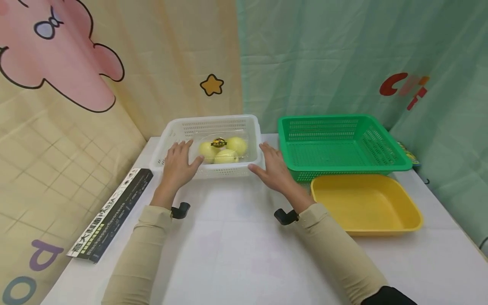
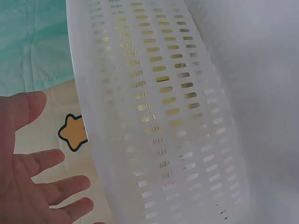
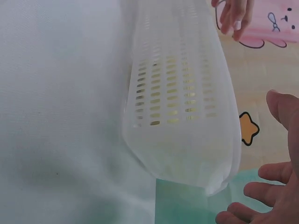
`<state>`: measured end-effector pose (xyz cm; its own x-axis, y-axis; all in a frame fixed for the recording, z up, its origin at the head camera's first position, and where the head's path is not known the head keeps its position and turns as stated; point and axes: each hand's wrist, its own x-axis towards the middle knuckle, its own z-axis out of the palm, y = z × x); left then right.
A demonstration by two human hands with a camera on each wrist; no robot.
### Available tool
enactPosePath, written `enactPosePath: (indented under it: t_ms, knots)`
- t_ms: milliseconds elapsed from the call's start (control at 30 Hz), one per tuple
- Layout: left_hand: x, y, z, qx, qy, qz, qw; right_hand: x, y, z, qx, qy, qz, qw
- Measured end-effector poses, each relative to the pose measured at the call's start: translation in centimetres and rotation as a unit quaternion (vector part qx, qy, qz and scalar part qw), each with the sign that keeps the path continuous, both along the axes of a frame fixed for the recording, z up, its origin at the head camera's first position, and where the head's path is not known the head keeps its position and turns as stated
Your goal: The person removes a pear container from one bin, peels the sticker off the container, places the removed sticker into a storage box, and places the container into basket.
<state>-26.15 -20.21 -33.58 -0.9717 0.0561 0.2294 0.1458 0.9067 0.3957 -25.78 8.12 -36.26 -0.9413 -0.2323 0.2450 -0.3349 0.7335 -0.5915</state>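
A white plastic basket (image 1: 225, 170) with slotted walls stands at the back of the table. Inside it lies a clear pack of several yellow round fruits (image 1: 226, 156) with a dark label (image 1: 219, 142). My left hand (image 1: 178, 166) is above the basket's front left part, fingers spread and holding nothing. At the front right corner is my right hand (image 1: 275, 168), its thumb near the rim and its fingers loosely extended. Both wrist views show the spread fingers of the left hand (image 2: 42, 182) and right hand (image 3: 275, 186) apart from the basket wall.
Right of the white basket stands a green slotted basket (image 1: 354, 167), with a yellow basin (image 1: 366, 212) in front of it. A long dark pasta box (image 1: 114, 214) lies along the table's left edge. Curtains (image 1: 324, 63) hang close behind the table.
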Motion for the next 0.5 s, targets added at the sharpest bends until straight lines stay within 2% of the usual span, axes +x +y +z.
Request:
enactPosePath:
  t_ms: [233,500]
  knots:
    - [-1.0,-0.6,0.0,-0.003,-0.018,0.007,0.9998,-1.1,-0.5,-0.5,-0.002,-0.018,-0.003,0.9998]
    - [-1.4,-1.3,-0.3,0.019,-0.034,0.016,0.9991,-1.7,-0.7,-1.4,-0.021,-0.042,-0.006,0.9989]
